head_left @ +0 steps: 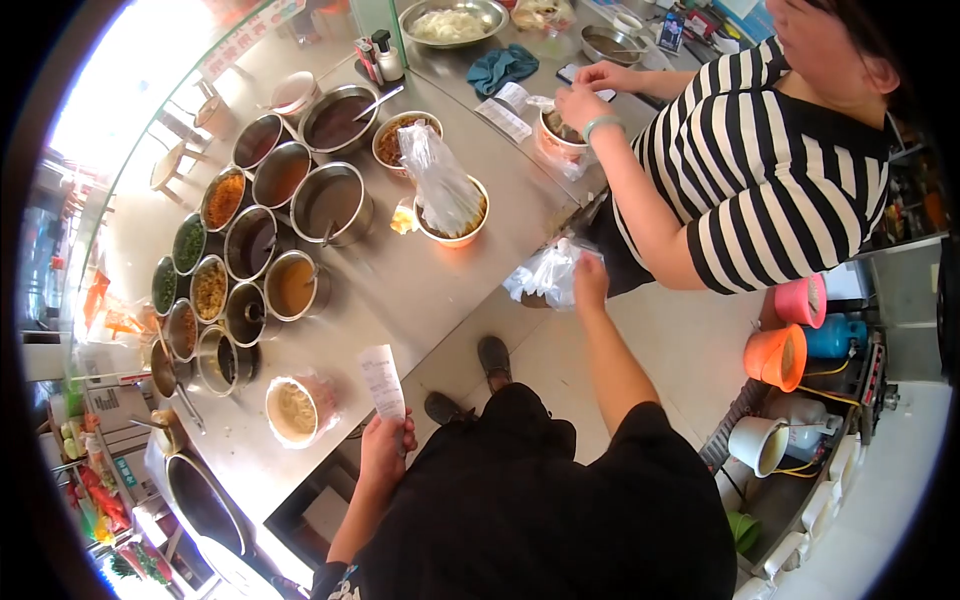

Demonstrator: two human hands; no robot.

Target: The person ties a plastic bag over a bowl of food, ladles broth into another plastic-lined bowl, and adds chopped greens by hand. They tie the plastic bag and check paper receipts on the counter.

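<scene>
My left hand [385, 450] is closed around the lower end of a printed paper receipt [381, 380], which stands up at the counter's front edge. Nearest to it on the counter is a bowl of noodles [296, 412] in a clear plastic bag. My right hand [590, 282] grips a bunch of white plastic bags [550, 272] in front of the co-worker's body. Further back, a paper bowl of food [466, 232] has a clear plastic bag or glove [440, 180] lying over it, and another filled bowl [402, 140] stands behind.
Steel pots of sauces and toppings [295, 280] crowd the counter's left side. A co-worker in a striped top [740, 170] handles a bagged bowl [562, 138] at the right. Receipts [503, 112] and a teal cloth [502, 70] lie behind. Buckets [775, 357] and gas cylinders [835, 337] stand right.
</scene>
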